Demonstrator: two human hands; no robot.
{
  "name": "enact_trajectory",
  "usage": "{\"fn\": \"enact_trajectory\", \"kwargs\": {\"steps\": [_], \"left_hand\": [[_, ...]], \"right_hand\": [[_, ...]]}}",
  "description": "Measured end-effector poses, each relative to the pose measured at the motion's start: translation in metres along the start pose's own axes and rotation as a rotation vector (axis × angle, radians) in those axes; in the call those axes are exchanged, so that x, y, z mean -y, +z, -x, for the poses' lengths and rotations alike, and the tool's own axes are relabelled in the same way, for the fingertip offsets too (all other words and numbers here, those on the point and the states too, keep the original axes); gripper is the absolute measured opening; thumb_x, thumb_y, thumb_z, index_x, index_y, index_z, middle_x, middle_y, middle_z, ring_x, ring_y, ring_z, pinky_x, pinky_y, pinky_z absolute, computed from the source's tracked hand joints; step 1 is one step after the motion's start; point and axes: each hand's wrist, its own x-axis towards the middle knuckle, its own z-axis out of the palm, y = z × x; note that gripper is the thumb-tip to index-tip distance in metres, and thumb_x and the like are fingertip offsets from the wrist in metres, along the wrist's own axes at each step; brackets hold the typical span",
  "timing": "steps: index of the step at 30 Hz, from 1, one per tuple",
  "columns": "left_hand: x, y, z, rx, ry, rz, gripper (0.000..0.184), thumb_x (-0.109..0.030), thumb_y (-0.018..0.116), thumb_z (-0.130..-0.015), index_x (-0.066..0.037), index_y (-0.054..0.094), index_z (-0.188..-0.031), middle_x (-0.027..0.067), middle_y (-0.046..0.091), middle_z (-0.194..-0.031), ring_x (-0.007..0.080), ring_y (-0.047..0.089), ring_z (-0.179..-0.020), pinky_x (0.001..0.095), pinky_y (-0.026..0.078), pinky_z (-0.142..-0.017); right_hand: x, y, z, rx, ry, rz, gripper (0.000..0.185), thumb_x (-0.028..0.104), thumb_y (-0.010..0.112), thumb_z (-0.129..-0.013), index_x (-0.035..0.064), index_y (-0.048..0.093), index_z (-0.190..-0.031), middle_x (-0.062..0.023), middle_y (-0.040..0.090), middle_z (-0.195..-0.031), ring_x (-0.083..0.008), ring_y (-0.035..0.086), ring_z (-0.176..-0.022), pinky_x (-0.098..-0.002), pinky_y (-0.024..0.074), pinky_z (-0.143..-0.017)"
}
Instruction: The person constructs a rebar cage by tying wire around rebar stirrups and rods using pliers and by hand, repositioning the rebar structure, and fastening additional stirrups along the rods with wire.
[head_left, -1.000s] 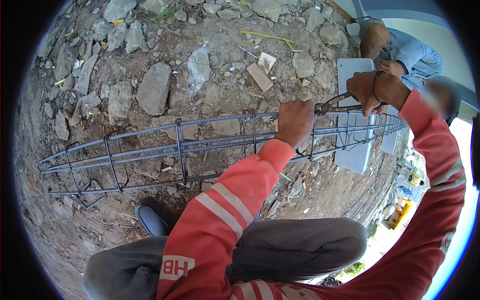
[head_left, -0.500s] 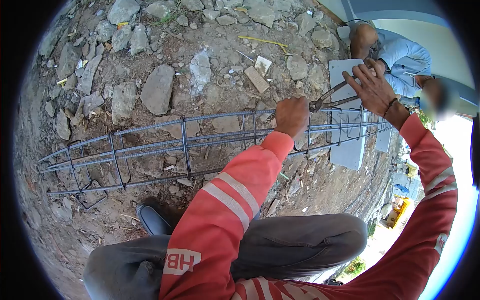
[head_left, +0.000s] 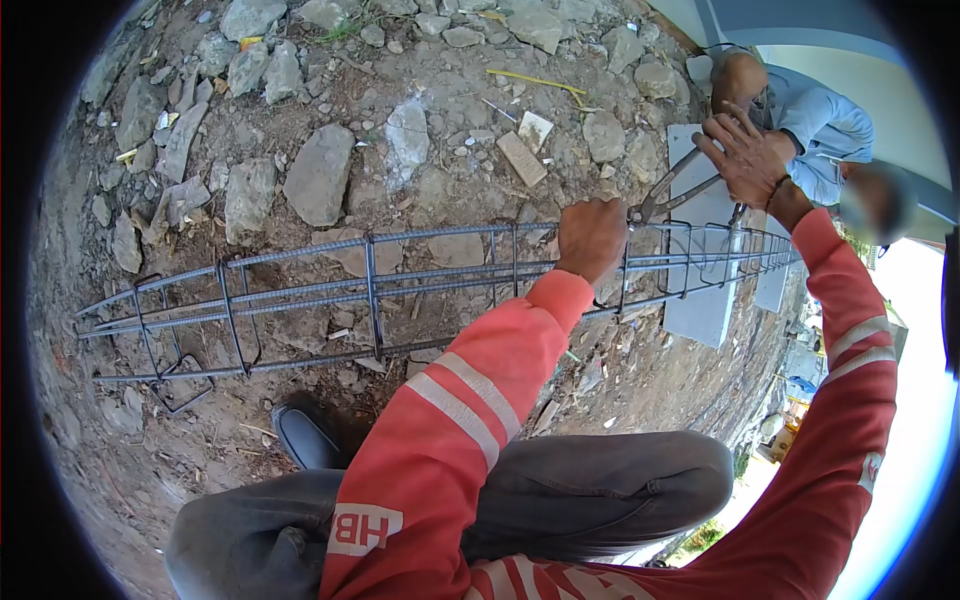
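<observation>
A long rebar cage point(head_left: 372, 290) of ribbed bars and bent stirrups stretches across the view. My left hand point(head_left: 592, 238) is closed in a fist against its upper bar, with the bar disappearing behind the fist on both sides. What the fingers enclose is hidden. Right beside that fist are the jaws of a pair of pincers point(head_left: 652, 205), close to the upper bar. My right hand point(head_left: 745, 160) is wrapped around the far ends of the pincers' spread handles, back of the hand toward me.
Another person point(head_left: 815, 120) in light blue crouches at upper right, near the cage's far end. Grey boards point(head_left: 695, 318) lie under the cage there. Broken stones point(head_left: 318, 175), a small wood block point(head_left: 521, 159) and a yellow strip point(head_left: 535, 80) litter the dirt. My shoe point(head_left: 303, 435) is below the cage.
My right hand has shifted slightly, with the pincers' handles swinging a little upward. My left fist stays at the bar. The whole view has drifted slightly.
</observation>
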Motion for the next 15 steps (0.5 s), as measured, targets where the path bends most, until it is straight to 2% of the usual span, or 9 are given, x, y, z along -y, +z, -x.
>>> {"fn": "enact_trajectory", "kwargs": {"steps": [2, 5, 7, 8, 10, 11, 13, 15], "left_hand": [[-0.001, -0.002, 0.000, 0.010, -0.021, -0.010, 0.006, -0.012, 0.062, -0.079, -0.008, 0.065, -0.076, 0.0129, 0.068, -0.071, 0.0295, 0.069, -0.069, 0.0403, 0.054, -0.060], [-0.001, 0.000, 0.001, -0.051, -0.012, -0.007, 0.006, -0.013, 0.064, -0.078, -0.008, 0.064, -0.075, 0.0127, 0.067, -0.070, 0.0294, 0.069, -0.068, 0.0403, 0.053, -0.060], [-0.001, 0.000, 0.001, -0.052, -0.009, -0.001, 0.006, -0.013, 0.064, -0.078, -0.008, 0.064, -0.075, 0.0128, 0.067, -0.070, 0.0292, 0.069, -0.067, 0.0403, 0.053, -0.060], [-0.001, -0.001, 0.001, -0.060, -0.007, 0.004, 0.006, -0.013, 0.065, -0.077, -0.008, 0.064, -0.074, 0.0128, 0.067, -0.070, 0.0290, 0.069, -0.067, 0.0403, 0.053, -0.060], [-0.001, -0.002, 0.001, -0.058, 0.002, -0.003, 0.006, -0.013, 0.064, -0.077, -0.008, 0.064, -0.074, 0.0127, 0.067, -0.069, 0.0290, 0.068, -0.067, 0.0401, 0.053, -0.059], [-0.001, -0.002, 0.002, -0.051, 0.011, -0.013, 0.006, -0.013, 0.064, -0.078, -0.008, 0.064, -0.075, 0.0127, 0.067, -0.069, 0.0289, 0.068, -0.066, 0.0400, 0.053, -0.059], [0.000, 0.000, 0.002, -0.053, 0.002, -0.010, 0.006, -0.013, 0.063, -0.078, -0.008, 0.064, -0.075, 0.0128, 0.067, -0.069, 0.0291, 0.068, -0.066, 0.0399, 0.053, -0.059], [0.002, 0.003, 0.001, -0.056, -0.009, -0.002, 0.006, -0.013, 0.063, -0.078, -0.008, 0.063, -0.075, 0.0129, 0.067, -0.069, 0.0292, 0.068, -0.066, 0.0397, 0.053, -0.059]], "right_hand": [[0.003, 0.006, -0.003, 0.000, 0.033, -0.035, 0.052, 0.010, 0.056, -0.078, 0.0033, 0.049, -0.129, -0.0134, 0.050, -0.125, -0.0299, 0.043, -0.129, -0.0503, 0.0159, -0.120], [0.009, 0.011, -0.003, -0.090, 0.018, -0.009, 0.062, 0.008, 0.062, -0.071, 0.0049, 0.048, -0.131, -0.0134, 0.050, -0.120, -0.0305, 0.043, -0.129, -0.0494, 0.0161, -0.121], [0.007, 0.008, -0.002, -0.135, 0.008, 0.014, 0.056, 0.006, 0.061, -0.070, 0.0042, 0.051, -0.124, -0.0137, 0.050, -0.118, -0.0296, 0.045, -0.125, -0.0475, 0.0239, -0.117], [0.006, 0.008, -0.002, -0.134, 0.008, 0.016, 0.056, 0.006, 0.061, -0.070, 0.0042, 0.051, -0.124, -0.0137, 0.050, -0.118, -0.0296, 0.045, -0.125, -0.0475, 0.0239, -0.117], [0.006, 0.007, -0.002, -0.162, 0.006, -0.012, 0.051, 0.009, 0.064, -0.064, 0.0040, 0.054, -0.114, -0.0124, 0.052, -0.111, -0.0289, 0.050, -0.115, -0.0431, 0.0356, -0.107], [0.006, 0.008, -0.001, -0.162, 0.007, -0.014, 0.051, 0.009, 0.064, -0.064, 0.0040, 0.054, -0.114, -0.0124, 0.052, -0.111, -0.0289, 0.050, -0.115, -0.0431, 0.0356, -0.107], [0.007, 0.010, 0.000, -0.059, 0.032, -0.078, 0.037, 0.011, 0.064, -0.065, 0.0064, 0.054, -0.099, -0.0091, 0.054, -0.102, -0.0266, 0.054, -0.102, -0.0400, 0.0413, -0.094], [0.012, 0.014, 0.006, -0.044, 0.071, -0.106, 0.036, 0.011, 0.064, -0.063, 0.0065, 0.054, -0.098, -0.0087, 0.053, -0.099, -0.0263, 0.054, -0.098, -0.0386, 0.0420, -0.091]]}}
